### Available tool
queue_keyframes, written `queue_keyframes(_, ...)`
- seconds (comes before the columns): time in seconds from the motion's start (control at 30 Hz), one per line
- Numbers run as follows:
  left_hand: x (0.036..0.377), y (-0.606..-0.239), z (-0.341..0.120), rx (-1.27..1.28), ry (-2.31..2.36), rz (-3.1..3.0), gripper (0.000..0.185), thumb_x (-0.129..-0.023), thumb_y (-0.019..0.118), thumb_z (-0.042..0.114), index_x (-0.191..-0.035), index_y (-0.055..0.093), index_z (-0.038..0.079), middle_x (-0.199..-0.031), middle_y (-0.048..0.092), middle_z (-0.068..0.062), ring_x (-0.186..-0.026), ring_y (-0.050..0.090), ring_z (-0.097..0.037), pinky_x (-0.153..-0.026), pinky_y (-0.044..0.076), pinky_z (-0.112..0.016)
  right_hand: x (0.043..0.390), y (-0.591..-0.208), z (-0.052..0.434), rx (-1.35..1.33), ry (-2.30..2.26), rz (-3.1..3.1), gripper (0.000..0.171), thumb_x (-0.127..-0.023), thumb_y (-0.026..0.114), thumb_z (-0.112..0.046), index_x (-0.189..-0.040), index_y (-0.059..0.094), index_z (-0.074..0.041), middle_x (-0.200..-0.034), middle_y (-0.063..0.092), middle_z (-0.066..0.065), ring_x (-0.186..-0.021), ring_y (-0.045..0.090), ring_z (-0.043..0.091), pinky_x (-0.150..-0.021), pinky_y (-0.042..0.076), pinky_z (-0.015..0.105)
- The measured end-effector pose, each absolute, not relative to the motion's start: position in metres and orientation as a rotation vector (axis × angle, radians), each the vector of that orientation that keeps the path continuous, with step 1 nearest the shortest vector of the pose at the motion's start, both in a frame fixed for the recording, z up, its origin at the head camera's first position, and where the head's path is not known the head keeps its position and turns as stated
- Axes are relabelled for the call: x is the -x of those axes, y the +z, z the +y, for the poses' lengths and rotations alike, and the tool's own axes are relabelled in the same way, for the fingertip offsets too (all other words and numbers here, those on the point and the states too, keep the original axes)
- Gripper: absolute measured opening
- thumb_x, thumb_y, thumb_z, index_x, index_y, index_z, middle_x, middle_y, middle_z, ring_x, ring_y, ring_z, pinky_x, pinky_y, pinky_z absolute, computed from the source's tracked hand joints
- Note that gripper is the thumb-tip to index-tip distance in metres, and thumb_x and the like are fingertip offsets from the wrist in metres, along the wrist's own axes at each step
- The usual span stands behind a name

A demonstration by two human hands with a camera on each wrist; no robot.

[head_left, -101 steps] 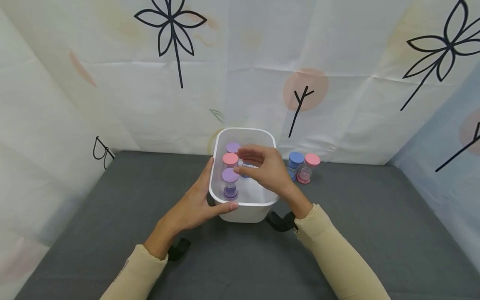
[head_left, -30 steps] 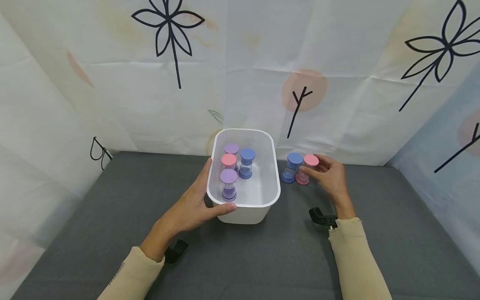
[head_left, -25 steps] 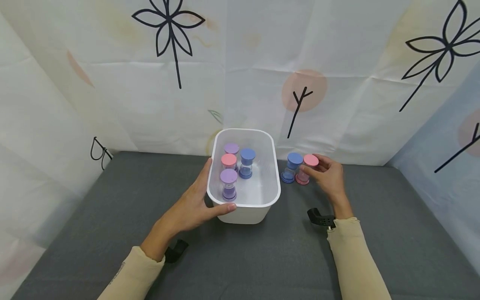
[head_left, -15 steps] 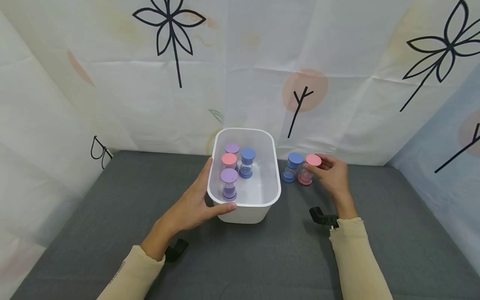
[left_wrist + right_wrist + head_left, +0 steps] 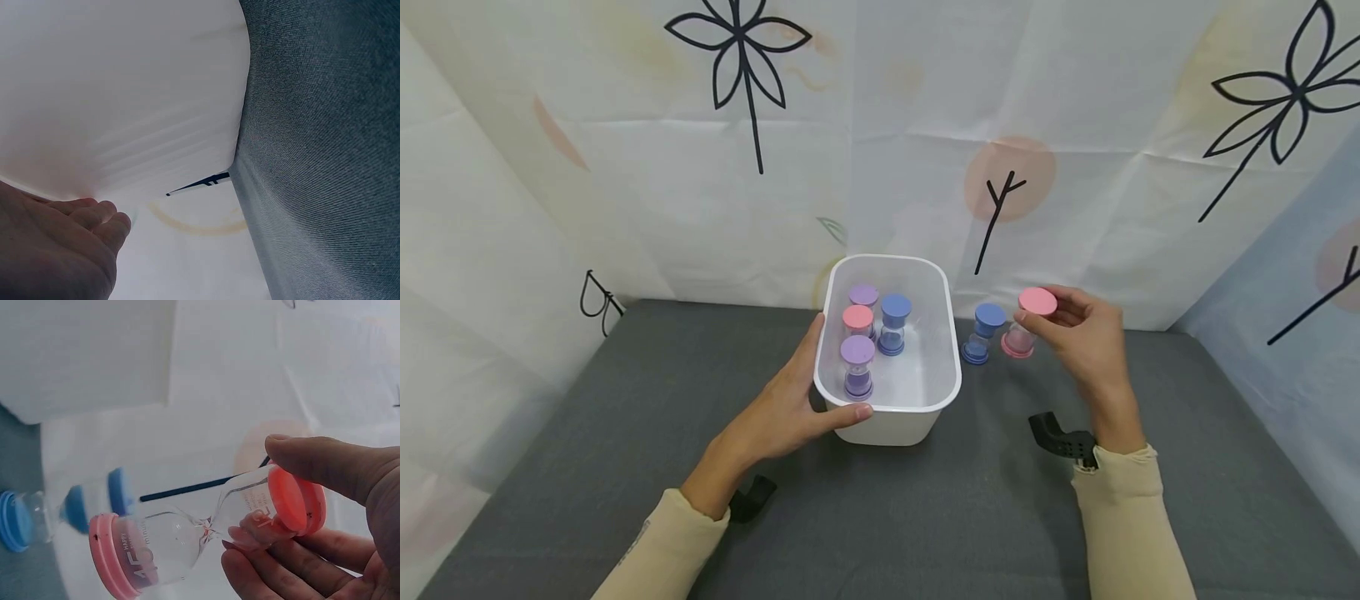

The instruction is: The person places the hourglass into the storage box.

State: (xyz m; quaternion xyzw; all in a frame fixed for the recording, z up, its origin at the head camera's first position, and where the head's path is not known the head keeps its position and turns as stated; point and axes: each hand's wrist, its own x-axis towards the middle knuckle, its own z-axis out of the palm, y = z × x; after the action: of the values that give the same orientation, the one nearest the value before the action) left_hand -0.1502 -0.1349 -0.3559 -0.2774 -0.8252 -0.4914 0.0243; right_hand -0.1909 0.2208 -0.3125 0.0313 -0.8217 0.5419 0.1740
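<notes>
My right hand (image 5: 1078, 329) holds a pink-capped hourglass (image 5: 159, 547) by its upper cap, thumb on one side and fingers on the other. Its base (image 5: 1017, 346) hangs just off the grey table, tilted slightly. Beside it on the table stands a blue hourglass (image 5: 983, 333). My left hand (image 5: 786, 408) rests against the near left corner of a white plastic bin (image 5: 895, 427), thumb along the front and fingers along the left side. Inside the bin stand two purple hourglasses (image 5: 858, 367), a pink one (image 5: 857, 318) and a blue one (image 5: 892, 325).
The bin stands near the back of the grey cloth-covered table (image 5: 925, 517). Behind the table hangs a white patterned curtain (image 5: 910, 167), with more cloth on the left and right sides. A dark wrist strap (image 5: 1063, 437) shows at my right wrist.
My right hand came out of the bin, took hold of the pink hourglass on the table and has lifted it slightly up and to the right. The left hand stays at the bin.
</notes>
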Motion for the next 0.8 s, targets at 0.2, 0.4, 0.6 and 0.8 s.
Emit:
queue_keyframes(0.2, 0.142, -0.341, -0.132, 0.875, -1.578, -2.534, 0.116, -0.084, 0.085, 0.026, -0.163, 0.001, 0.031, -0.165, 0.016, 0.006, -0.144, 0.033, -0.027, -0.114, 0.026, -0.059, 0.178, -0.295, 0.214, -0.203, 1.65, -2.194, 0.046, -0.081, 0.083, 0.001, -0.124, 0.067, 0.008, -0.1, 0.072, -0.006, -0.09, 0.071, 0.006, -0.08, 0.053, 0.016)
queue_keyframes(0.4, 0.136, -0.33, -0.131, 0.87, -1.575, -2.554, 0.114, -0.085, 0.084, 0.023, -0.163, 0.001, 0.028, -0.165, 0.017, 0.003, -0.144, 0.033, -0.027, -0.114, 0.027, -0.058, 0.166, -0.28, 0.202, -0.358, 1.868, -1.995, 0.042, -0.078, 0.082, 0.01, -0.118, 0.07, 0.008, -0.1, 0.075, 0.005, -0.088, 0.073, 0.014, -0.081, 0.055, 0.021)
queue_keyframes(0.6, 0.137, -0.331, -0.131, 0.884, -1.577, -2.542, 0.114, -0.085, 0.084, 0.023, -0.163, 0.001, 0.029, -0.165, 0.016, 0.005, -0.144, 0.032, -0.021, -0.115, 0.026, -0.057, 0.155, -0.27, 0.184, -0.485, 1.969, -1.884, 0.044, -0.075, 0.078, 0.02, -0.117, 0.069, 0.012, -0.102, 0.074, 0.013, -0.091, 0.072, 0.02, -0.084, 0.056, 0.026)
queue_keyframes(0.8, 0.138, -0.331, -0.131, 0.878, -1.572, -2.543, 0.114, -0.085, 0.084, 0.023, -0.163, 0.001, 0.027, -0.166, 0.015, 0.004, -0.144, 0.031, -0.018, -0.115, 0.026, -0.057, 0.147, -0.267, 0.167, -0.626, 1.991, -1.821, 0.046, -0.072, 0.075, 0.026, -0.116, 0.067, 0.015, -0.102, 0.073, 0.017, -0.091, 0.071, 0.023, -0.086, 0.056, 0.029)
